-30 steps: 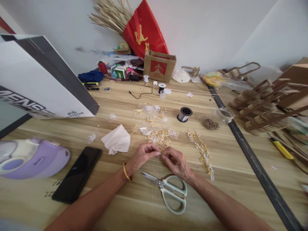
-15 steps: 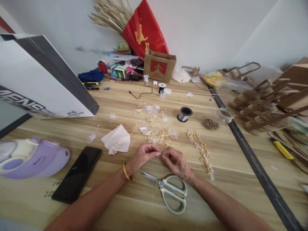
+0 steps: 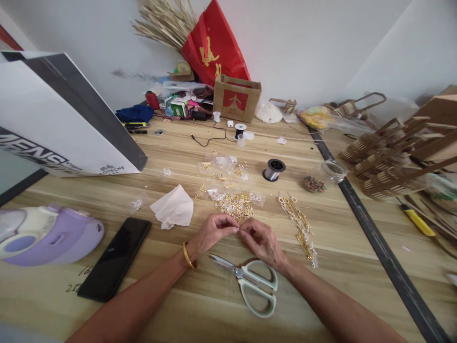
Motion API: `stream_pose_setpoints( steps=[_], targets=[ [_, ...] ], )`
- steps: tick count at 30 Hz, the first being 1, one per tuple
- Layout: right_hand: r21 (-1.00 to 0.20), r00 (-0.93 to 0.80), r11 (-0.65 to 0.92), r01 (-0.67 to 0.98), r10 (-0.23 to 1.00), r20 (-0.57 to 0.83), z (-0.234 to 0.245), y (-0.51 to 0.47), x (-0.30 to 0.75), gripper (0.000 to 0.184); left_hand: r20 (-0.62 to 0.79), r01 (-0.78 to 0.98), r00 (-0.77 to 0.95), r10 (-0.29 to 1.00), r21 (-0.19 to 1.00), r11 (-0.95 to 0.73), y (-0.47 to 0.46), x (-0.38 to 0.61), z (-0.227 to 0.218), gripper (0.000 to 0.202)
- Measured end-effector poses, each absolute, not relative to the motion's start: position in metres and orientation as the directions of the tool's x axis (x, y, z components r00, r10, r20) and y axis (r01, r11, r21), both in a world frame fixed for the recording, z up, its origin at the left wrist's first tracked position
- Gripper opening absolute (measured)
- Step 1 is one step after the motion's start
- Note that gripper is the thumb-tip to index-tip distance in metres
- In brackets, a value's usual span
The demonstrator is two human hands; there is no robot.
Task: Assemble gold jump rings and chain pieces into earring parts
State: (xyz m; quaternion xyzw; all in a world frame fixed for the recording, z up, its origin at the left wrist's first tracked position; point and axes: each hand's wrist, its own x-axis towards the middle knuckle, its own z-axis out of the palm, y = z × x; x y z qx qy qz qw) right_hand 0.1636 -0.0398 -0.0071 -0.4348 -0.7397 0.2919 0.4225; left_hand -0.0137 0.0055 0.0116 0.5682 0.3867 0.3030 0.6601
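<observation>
My left hand (image 3: 216,232) and my right hand (image 3: 263,242) meet fingertip to fingertip over the table, both closed in a pinch. What lies between the fingertips is too small to name; a thin, clear thread seems to hang below them. Just beyond the fingers is a pile of gold and silver beads (image 3: 233,205). Scissors with pale green handles (image 3: 246,281) lie slightly parted below my hands, blades pointing left. To the right of my right hand rests a bunch of gold and silver chains (image 3: 298,221).
A spool of thin wire (image 3: 274,170) stands beyond the chains, near a clear jar (image 3: 323,175) of dark beads. On the left are a tissue (image 3: 173,208), a black phone (image 3: 114,258), a purple-and-white bottle (image 3: 53,236) and a large box (image 3: 60,119). Small woven baskets (image 3: 378,176) stand at right.
</observation>
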Motion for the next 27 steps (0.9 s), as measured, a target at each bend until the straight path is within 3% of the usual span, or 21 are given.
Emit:
stream_pose_setpoints(
  steps=[27],
  targets=[
    [-0.81, -0.263, 0.432, 0.396, 0.899, 0.351, -0.0059, -0.0404, 0.1637, 0.008, -0.171, 0.01, 0.447, 0.878, 0.982, 0.187, 0.0058, -0.0131, 0.01, 0.013]
  ],
)
